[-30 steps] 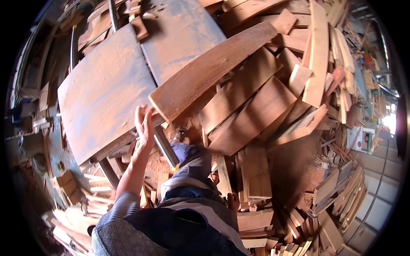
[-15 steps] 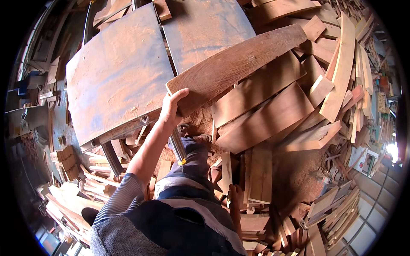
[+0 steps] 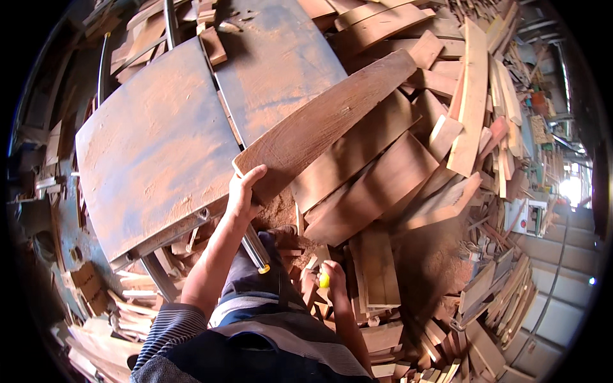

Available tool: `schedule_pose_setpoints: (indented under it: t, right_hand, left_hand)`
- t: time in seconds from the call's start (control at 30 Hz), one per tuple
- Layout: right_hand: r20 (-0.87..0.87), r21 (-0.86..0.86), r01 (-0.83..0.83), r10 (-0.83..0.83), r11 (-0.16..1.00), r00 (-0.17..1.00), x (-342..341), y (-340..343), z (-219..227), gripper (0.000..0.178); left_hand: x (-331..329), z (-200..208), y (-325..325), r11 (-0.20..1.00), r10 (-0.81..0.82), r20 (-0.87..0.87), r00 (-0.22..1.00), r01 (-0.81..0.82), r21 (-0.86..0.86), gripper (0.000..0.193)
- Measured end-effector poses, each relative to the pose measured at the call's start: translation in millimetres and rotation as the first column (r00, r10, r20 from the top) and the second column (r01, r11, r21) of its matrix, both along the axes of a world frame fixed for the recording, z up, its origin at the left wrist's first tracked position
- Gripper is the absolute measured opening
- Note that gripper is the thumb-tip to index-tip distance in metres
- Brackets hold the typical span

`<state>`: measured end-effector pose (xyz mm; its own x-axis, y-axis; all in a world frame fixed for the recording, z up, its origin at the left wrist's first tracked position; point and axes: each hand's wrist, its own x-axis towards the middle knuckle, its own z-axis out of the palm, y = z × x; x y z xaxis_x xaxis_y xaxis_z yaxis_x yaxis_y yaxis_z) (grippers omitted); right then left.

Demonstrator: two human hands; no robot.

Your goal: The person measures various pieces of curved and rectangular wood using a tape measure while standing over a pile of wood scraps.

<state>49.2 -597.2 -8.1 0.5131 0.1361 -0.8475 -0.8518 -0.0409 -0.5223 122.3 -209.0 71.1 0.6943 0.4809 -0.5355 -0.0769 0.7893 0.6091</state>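
A long reddish-brown wooden board (image 3: 325, 118), curved along one edge, slants from the saw table's near edge over the stacked planks. My left hand (image 3: 242, 191) is closed on its near end, with the thumb on the top face. Down by my right leg, my right hand (image 3: 332, 277) is closed round a small yellow object (image 3: 324, 279); most of it is hidden, so I cannot make out its kind. The metal table (image 3: 153, 153) has a long slot between its two halves and a layer of sawdust on top.
Brown planks (image 3: 377, 185) are piled to the right of the table. A small wood block (image 3: 213, 46) lies by the slot. A metal rail (image 3: 255, 252) with a yellow end cap juts toward my legs. Offcuts (image 3: 511, 300) and sawdust cover the floor at right.
My right hand has come up and forward beside my leg, and the yellow object in it now shows. My left hand keeps its grip on the board. The whole view has shifted.
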Motion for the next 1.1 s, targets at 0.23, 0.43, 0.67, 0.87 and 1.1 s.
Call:
schedule_pose_setpoints:
  t: [0.23, 0.43, 0.67, 0.87, 1.1]
  right_hand:
    - [0.235, -0.028, 0.005, 0.002, 1.0, 0.972, 35.4, 85.1, 47.2, 0.025]
    - [0.158, 0.129, 0.124, -0.144, 0.984, 0.977, 22.1, 140.6, 99.5, 0.027]
    - [0.15, 0.236, 0.177, -0.216, 0.955, 0.965, 41.0, 211.1, 90.7, 0.03]
    - [0.065, 0.377, 0.155, -0.193, 0.913, 0.979, 48.7, 254.7, 88.1, 0.035]
    - [0.022, 0.378, 0.161, -0.183, 0.912, 0.983, 32.9, 230.6, 98.1, 0.025]
  left_hand:
    - [-9.3, 17.3, 1.6, 1.0, -0.026, -0.01, 1.0, 0.026, -0.012, 0.051]
    - [-77.5, 52.4, 40.7, 0.999, -0.048, -0.014, 0.999, 0.048, 0.01, 0.043]
    - [-201.1, 73.1, 148.7, 0.996, 0.024, -0.188, 0.982, -0.006, 0.094, 0.038]
    - [-312.3, 37.3, 260.5, 0.921, 0.15, -0.501, 0.852, 0.063, 0.383, 0.04]
    - [-418.3, -3.6, 343.6, 0.956, 0.072, -0.647, 0.759, 0.133, 0.263, 0.045]
